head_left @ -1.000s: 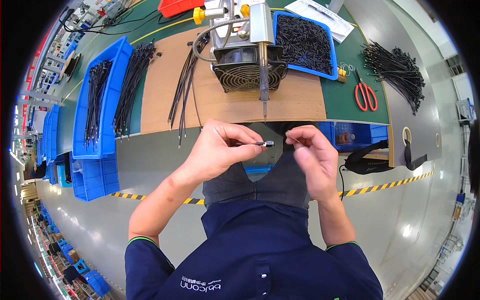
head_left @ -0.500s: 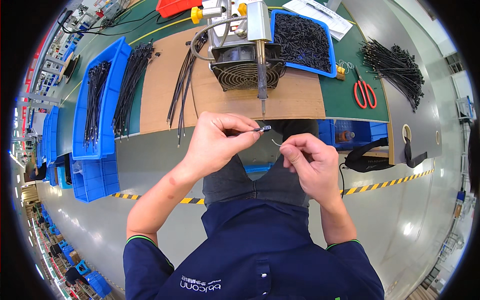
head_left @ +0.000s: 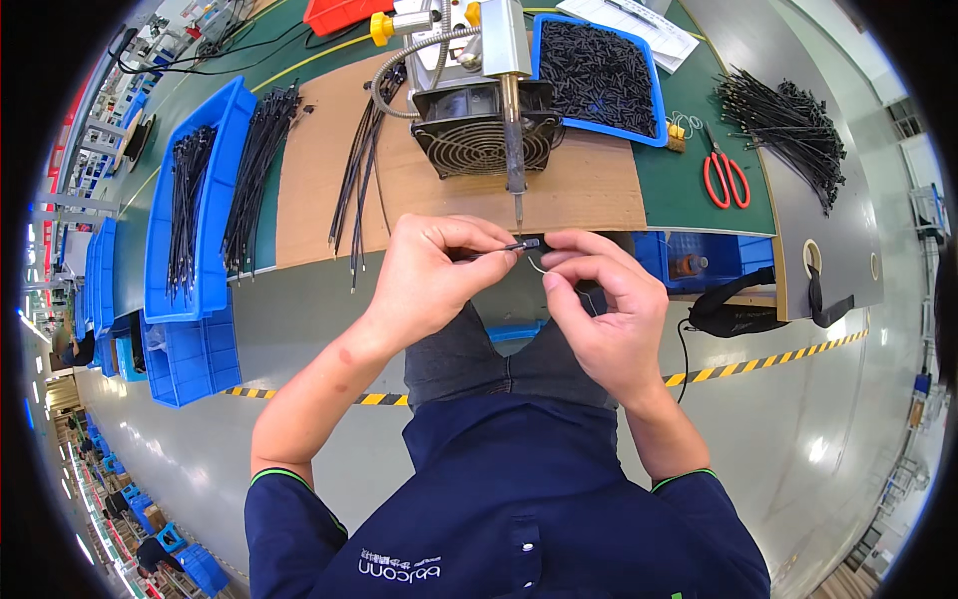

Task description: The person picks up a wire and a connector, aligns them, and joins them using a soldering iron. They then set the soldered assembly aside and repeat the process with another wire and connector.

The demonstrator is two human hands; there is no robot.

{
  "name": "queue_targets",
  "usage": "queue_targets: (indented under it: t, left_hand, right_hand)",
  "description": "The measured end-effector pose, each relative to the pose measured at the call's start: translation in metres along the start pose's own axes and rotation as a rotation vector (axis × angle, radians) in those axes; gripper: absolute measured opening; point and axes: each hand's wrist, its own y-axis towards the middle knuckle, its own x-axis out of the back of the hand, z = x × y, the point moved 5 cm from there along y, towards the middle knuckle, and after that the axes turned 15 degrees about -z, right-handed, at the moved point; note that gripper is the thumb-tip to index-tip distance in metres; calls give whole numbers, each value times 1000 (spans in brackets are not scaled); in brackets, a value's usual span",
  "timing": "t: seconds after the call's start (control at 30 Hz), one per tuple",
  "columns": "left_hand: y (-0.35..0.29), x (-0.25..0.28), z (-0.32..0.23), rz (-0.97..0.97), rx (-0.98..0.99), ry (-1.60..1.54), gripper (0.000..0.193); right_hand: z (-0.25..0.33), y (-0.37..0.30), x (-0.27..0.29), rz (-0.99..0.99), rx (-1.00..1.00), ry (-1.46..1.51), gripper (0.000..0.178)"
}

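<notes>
Just below the tip of a fixed, downward-pointing soldering iron (head_left: 514, 140), my left hand (head_left: 424, 275) pinches a black cable by its small dark connector end (head_left: 529, 244). The connector sits very close to the iron's tip; whether they touch I cannot tell. My right hand (head_left: 619, 309) is closed, thumb and finger gripping a thin, silvery solder wire (head_left: 536, 265). The wire's curved free end rises toward the connector. One of the right fingers reaches close to the connector's right end. Most of the held cable is hidden by my left hand.
Behind the iron is a fan (head_left: 483, 146). A blue tray (head_left: 654, 85) holds many small black pieces. Red-handled scissors (head_left: 725, 182) lie to the right, beside a cable bundle (head_left: 783, 130). Loose black cables (head_left: 364, 165) rest on cardboard (head_left: 309, 190); a blue bin (head_left: 215, 230) stands left.
Both hands have moved slightly up toward the iron's tip. The right hand has come closer to the left, bringing the solder wire near the connector.
</notes>
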Motion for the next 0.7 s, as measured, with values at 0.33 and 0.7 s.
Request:
queue_targets:
  t: [0.33,0.7]
  left_hand:
    - [2,-1,-3,0,-37,88,10]
    - [7,-2,-10,19,-37,105,11]
  right_hand:
    - [7,3,-7,-16,40,-68,7]
    - [8,9,-8,7,29,-77,6]
